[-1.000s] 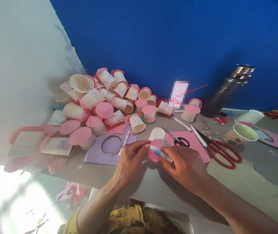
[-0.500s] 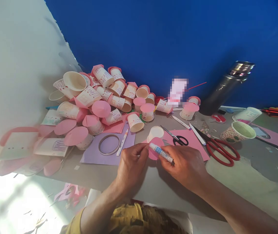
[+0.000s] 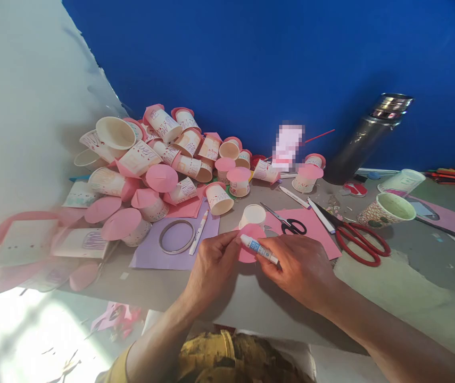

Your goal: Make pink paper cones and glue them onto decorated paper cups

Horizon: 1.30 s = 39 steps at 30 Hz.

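A small pink paper circle is held just above the table, close to the person's body. The circle is pinched at its left edge by the left hand, between thumb and fingertips. A thin white glue tube with a blue label is pinched in the right hand, and its tip is laid on the pink circle. Since a moment ago, very little has been changed: the circle and the tube are kept together in the same place, and only the tube has been slid a tiny bit to the left across the paper. It looks as if glue is still being spread on the circle, so the gluing step seems not yet finished. Just behind the circle, a plain white paper cup is set upside down on the table. Black scissors are laid on a pink sheet beside it, and bigger red scissors are laid to the right. To the left, a metal ring and a white marker are rested on a purple sheet. Farther back, a big heap of decorated cups with pink paper tops is piled against the blue wall. A dark metal flask is stood at the right.
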### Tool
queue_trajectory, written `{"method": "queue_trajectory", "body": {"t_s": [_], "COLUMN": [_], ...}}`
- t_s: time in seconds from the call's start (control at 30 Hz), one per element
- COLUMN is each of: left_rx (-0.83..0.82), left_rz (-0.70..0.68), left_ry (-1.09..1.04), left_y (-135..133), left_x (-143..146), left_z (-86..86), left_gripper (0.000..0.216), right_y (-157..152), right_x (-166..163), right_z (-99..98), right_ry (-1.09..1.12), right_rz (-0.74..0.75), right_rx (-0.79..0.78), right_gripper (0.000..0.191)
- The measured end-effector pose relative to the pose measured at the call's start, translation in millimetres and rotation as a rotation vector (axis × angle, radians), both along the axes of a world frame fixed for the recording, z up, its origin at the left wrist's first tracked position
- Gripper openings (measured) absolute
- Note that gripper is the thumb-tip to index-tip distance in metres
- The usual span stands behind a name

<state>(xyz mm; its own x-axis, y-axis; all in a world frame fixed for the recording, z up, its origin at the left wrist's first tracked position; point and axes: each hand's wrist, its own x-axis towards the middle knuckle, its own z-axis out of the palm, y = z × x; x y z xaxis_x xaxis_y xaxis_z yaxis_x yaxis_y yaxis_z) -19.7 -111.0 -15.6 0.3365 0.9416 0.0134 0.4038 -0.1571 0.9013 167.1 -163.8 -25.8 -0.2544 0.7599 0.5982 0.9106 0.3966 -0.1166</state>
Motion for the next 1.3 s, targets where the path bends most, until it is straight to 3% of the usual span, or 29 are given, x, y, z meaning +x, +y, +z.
{"method": "queue_trajectory", "body": {"t_s": [0.2, 0.43, 0.7, 0.83, 1.2, 1.3], "left_rx": [0.117, 0.112, -0.112, 0.001, 0.212, 0.056], "left_rz": [0.008, 0.020, 0.011, -0.010, 0.037, 0.079], "left_ry": [0.006, -0.038, -0.159, -0.089, -0.039, -0.143], "left_y": [-8, -16, -10, -9, -26, -23], "left_x": [4, 8, 3, 3, 15, 14], "left_z": [-5.7, -9.7, -2.4, -4.9, -22.2, -16.2], "left_gripper": [0.036, 0.039, 0.036, 0.034, 0.047, 0.050], "right_y": [-2, 3, 0, -2, 0, 2], "right_x": [-3, 0, -1, -2, -2, 1], "right_z": [-0.3, 1.4, 1.3, 0.0, 2.1, 2.4], "right_ry": [0.047, 0.074, 0.059, 0.035, 0.075, 0.090], "right_rz": [-0.056, -0.138, 0.009, 0.030, -0.123, -0.066], "right_rx": [-0.011, 0.029, 0.005, 0.019, 0.051, 0.066], "right_gripper": [0.009, 0.017, 0.012, 0.009, 0.012, 0.008]}}
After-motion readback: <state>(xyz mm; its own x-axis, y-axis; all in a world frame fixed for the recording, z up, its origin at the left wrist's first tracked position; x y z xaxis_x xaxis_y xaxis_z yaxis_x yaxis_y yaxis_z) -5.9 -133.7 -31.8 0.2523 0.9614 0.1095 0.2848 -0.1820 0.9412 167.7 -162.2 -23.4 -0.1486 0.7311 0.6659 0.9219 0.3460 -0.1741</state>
